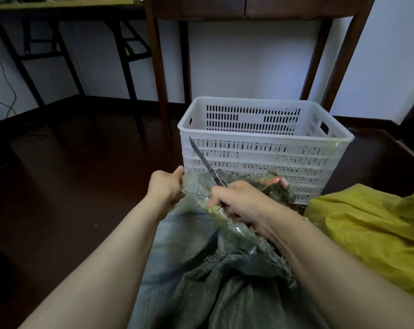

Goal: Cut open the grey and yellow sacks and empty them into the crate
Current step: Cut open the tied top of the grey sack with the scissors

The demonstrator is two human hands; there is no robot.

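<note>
The grey woven sack (201,269) lies in front of me on the dark floor, its mouth toward the white slotted crate (260,138). My left hand (167,185) grips the sack's edge at the mouth. My right hand (239,203) holds a pair of scissors (207,163) by the handles, the blades closed and pointing up and to the left, over the sack's opening. Clear plastic bags of dark green stuff (272,186) show at the open mouth. The yellow sack (367,233) lies at the right, beside the crate.
A dark wooden table (158,91) stands over and behind the crate, its legs close to the crate's left and right. A folding table frame (127,67) and a cable are at the back left. Dark floor (71,174) stretches to the left.
</note>
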